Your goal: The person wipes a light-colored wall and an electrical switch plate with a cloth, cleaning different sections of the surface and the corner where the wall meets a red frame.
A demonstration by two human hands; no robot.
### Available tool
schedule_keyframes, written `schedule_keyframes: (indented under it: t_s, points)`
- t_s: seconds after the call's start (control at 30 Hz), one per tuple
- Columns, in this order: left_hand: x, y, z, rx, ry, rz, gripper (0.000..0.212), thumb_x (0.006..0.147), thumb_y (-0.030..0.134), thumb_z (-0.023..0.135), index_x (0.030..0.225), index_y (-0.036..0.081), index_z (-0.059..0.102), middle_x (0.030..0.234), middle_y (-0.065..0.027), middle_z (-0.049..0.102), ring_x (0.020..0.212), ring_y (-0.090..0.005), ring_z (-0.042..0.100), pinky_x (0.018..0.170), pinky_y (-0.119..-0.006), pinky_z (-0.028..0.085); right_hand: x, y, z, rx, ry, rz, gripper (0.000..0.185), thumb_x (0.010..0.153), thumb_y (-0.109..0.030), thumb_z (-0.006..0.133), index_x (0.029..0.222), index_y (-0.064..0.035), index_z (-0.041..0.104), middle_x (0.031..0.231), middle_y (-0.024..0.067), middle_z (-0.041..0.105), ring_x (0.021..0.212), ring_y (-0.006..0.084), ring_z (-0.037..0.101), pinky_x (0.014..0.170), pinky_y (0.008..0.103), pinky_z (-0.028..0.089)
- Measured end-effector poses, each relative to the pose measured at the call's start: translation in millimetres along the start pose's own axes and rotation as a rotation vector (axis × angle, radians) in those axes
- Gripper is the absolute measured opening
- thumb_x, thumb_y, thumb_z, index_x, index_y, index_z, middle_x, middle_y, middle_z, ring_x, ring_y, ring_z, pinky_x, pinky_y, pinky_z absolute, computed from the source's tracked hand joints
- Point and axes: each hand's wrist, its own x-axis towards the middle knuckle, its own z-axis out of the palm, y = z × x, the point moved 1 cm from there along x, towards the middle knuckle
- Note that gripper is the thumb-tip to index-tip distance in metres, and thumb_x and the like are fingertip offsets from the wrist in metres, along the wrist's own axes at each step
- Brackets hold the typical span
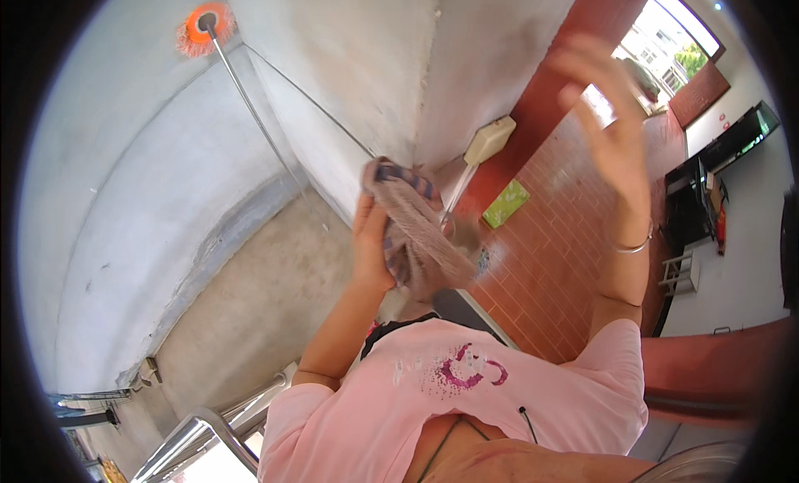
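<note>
My left hand (372,236) grips a bunched brownish-grey cloth (415,224) with dark blue stripes in front of my chest. Folds of the cloth hide part of that hand, and its lower right end is blurred. Raised well to the right, my right hand (605,127) holds nothing. Its fingers are apart and blurred, and a silver bangle (632,249) circles the wrist. The cloth and the right hand are far apart.
An orange-headed mop (206,24) leans head-up along the grey wall (337,40). A cream box (490,140) is fixed near the wall corner. A green patterned box (505,203) lies on red floor tiles (537,283). A metal railing (209,417) stands lower left, a white stool (680,273) far right.
</note>
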Motion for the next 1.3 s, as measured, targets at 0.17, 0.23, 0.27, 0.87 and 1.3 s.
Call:
schedule_keyframes:
  t_s: [0.17,0.23,0.27,0.87,1.3]
  points:
    - [30.9,37.8,24.3,0.100,0.038,0.512,0.033,0.098,0.023,0.043,0.126,0.007,0.045,0.105,-0.0064,0.060,0.093,-0.0154,0.060,0.080,-0.032,0.051,41.3,78.2,-30.7,-0.388,0.673,0.120,0.064,0.080,-0.037,0.071,0.126,0.0010,0.048,0.127,0.0258,0.040,0.118,0.0354,0.038,0.095,0.0403,0.039]
    - [41.6,57.7,48.0,0.148,0.037,0.656,0.034,0.098,0.025,0.042,0.125,0.005,0.045,0.101,-0.0060,0.060,0.090,-0.0137,0.060,0.077,-0.030,0.050,53.2,104.7,-16.0,-0.305,0.715,0.215,0.068,0.082,-0.036,0.070,0.126,0.0090,0.045,0.124,0.0249,0.044,0.119,0.0307,0.038,0.098,0.0387,0.038]
    - [49.9,57.4,59.4,0.421,-0.071,0.784,0.039,0.097,0.029,0.042,0.127,0.005,0.045,0.109,-0.0098,0.055,0.099,-0.0203,0.054,0.084,-0.036,0.043,53.7,119.2,-7.7,-0.524,0.661,0.218,0.074,0.083,-0.039,0.069,0.129,0.0109,0.040,0.121,0.0260,0.046,0.115,0.0342,0.044,0.098,0.0406,0.038]
    - [340.0,151.1,-35.4,0.453,0.109,0.560,0.074,0.094,0.055,0.040,0.137,-0.005,0.041,0.132,-0.0117,0.051,0.121,-0.0211,0.047,0.102,-0.028,0.036,54.4,119.7,38.2,-0.013,0.760,0.371,0.059,0.087,-0.036,0.068,0.119,0.0082,0.045,0.114,0.0165,0.057,0.102,0.0219,0.057,0.089,0.0301,0.044]
    - [182.9,-7.0,-24.3,0.678,0.009,0.688,0.063,0.100,0.043,0.030,0.143,-0.001,0.018,0.144,-0.0162,0.029,0.134,-0.0282,0.025,0.112,-0.036,0.016,41.9,148.2,26.5,-0.161,0.774,0.423,0.073,0.081,-0.044,0.071,0.120,0.0117,0.044,0.113,0.0244,0.058,0.105,0.0308,0.058,0.092,0.0359,0.044]
